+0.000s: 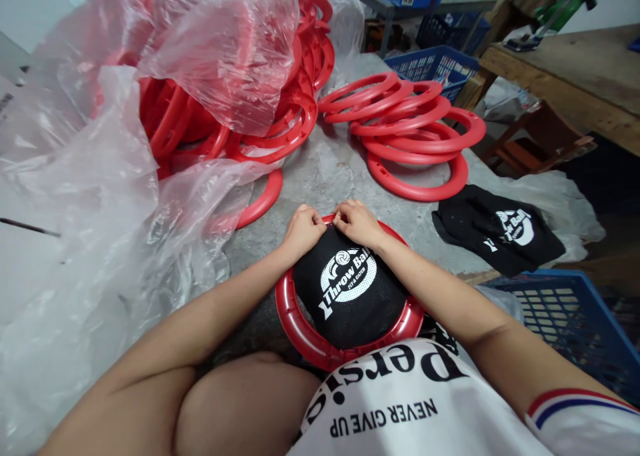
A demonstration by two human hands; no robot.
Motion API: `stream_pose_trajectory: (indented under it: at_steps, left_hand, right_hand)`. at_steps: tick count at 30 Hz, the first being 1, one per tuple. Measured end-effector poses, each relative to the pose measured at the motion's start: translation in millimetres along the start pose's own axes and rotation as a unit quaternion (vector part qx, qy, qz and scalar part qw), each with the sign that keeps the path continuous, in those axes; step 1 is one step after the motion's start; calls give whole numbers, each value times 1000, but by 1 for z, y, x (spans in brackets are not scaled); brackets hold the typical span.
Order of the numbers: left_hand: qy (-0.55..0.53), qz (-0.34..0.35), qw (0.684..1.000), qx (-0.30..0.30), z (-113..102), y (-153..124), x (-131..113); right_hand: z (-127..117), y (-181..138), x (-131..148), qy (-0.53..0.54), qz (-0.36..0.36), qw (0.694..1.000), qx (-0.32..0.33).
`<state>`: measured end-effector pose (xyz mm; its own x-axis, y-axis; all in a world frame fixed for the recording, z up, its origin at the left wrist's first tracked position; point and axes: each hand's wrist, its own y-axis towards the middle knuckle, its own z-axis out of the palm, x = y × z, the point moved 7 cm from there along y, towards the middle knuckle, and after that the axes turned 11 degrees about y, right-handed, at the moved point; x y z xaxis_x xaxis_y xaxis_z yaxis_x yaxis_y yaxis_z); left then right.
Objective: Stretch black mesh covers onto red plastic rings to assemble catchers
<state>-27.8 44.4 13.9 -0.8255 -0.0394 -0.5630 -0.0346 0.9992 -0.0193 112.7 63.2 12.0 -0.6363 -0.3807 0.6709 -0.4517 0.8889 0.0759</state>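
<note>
A red plastic ring (300, 323) leans against my body at the table's front edge. Across its opening lies black mesh fabric (367, 319) with a white "Throw Ball" print. At the ring's far rim, my left hand (304, 233) has its fingers closed on the edge of the mesh. Close beside it, my right hand (357, 221) pinches the same edge. The fingertips hide how the fabric meets the rim there. Gaps show between mesh and ring on the left side.
Red rings (415, 146) lie in an overlapping pile at the back right. More sit under clear plastic sheeting (230, 56) at the left. Another printed black mesh piece (500, 233) lies at the table's right edge, above a blue basket (575, 316). Beyond stands a wooden table (575, 69).
</note>
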Motion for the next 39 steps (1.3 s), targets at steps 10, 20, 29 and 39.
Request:
stream_pose_trajectory:
  at_steps: [10, 20, 29, 39]
  left_hand:
    - [-107, 37, 993, -24, -3, 3, 14]
    - [18, 137, 990, -2, -4, -10, -8]
    - [128, 201, 971, 17, 12, -15, -40]
    - [60, 136, 988, 40, 28, 4, -40]
  right_hand:
    - [-2, 2, -2, 32, -20, 997, 73]
    - [-34, -45, -22, -103, 110, 988, 9]
    - [-46, -23, -13, -28, 37, 999, 11]
    - [-26, -13, -43, 144, 39, 988, 35]
